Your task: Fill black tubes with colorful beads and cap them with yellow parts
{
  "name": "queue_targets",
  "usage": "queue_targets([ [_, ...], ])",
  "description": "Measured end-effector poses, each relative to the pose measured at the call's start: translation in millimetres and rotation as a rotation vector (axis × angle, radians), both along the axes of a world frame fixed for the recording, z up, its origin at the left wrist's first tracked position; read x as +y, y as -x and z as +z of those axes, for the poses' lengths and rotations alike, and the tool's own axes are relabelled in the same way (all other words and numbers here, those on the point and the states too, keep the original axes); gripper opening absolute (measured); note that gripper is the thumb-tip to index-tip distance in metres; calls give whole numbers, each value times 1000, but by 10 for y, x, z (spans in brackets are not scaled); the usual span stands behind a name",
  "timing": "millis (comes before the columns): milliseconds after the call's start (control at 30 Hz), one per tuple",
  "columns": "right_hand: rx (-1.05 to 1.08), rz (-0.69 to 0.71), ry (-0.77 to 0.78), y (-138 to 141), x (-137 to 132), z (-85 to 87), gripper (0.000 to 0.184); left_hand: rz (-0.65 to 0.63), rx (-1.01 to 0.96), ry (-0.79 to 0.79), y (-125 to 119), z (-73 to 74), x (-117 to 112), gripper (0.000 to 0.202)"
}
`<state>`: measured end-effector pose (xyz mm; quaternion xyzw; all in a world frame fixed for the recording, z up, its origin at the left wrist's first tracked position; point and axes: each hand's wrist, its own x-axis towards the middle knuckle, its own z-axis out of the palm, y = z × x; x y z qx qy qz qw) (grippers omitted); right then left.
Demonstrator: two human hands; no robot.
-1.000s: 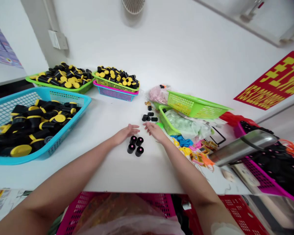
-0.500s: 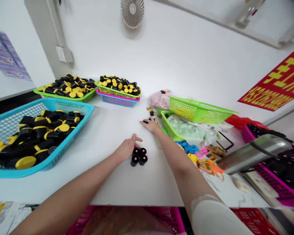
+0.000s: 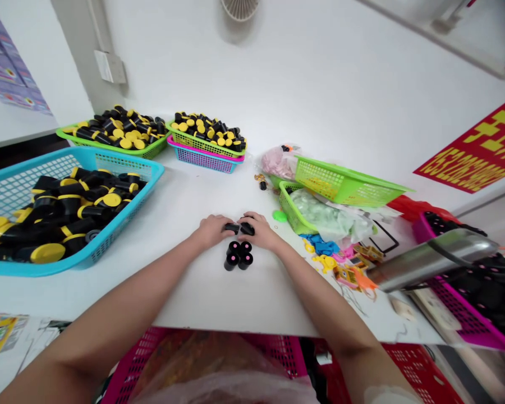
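Note:
Several short black cylinders (image 3: pixel 232 261) with pink dots on their tops stand upright in a tight cluster on the white table. Just beyond them my two hands are close together. My left hand (image 3: pixel 212 230) pinches a small black piece (image 3: pixel 232 228), partly covered by the fingers. Facing it, my right hand (image 3: pixel 261 230) has its fingers closed around another black piece (image 3: pixel 247 229). The two pieces lie nearly end to end; whether they touch I cannot tell.
On the left stands a blue basket (image 3: pixel 151 191) of black cylinders with yellow caps; similar baskets (image 3: pixel 206 160) sit behind. Green baskets (image 3: pixel 340 185), small coloured toy parts (image 3: pixel 326 247) and a steel flask (image 3: pixel 433 258) are on the right. The white table's (image 3: pixel 219 308) front edge is near me.
My right hand has come back from beside the green baskets towards my left hand, bringing a black piece. My left hand has moved from beside the cluster to behind it. The view has tilted down.

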<state>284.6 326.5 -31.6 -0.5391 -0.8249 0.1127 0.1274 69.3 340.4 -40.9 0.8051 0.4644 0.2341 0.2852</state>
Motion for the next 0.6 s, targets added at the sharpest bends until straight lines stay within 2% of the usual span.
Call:
queue_targets([
  [100, 99, -3, -29, -99, -76, -72, 60, -87, 18, -16, -3, -3, -2, 39],
  [200, 137, 27, -70, -165, -144, -91, 37, -118, 57, -36, -7, 16, -27, 45],
  [333, 28, -6, -152, -151, -248, 23, 28, -211, 135, -106, 15, 48, -49, 41],
  [433, -12, -20, -111, -113, -322, 138, 27, -215, 96, -96, 37, 67, -47, 35],
  [533, 60, -1, -79, -107, -349, 188, 19, -182, 56, -53, 66, 76, -29, 37],
  [600, 161, -9, -99, -122, -338, 181, 16, -204, 45, -25, 99, 82, -10, 39],
])
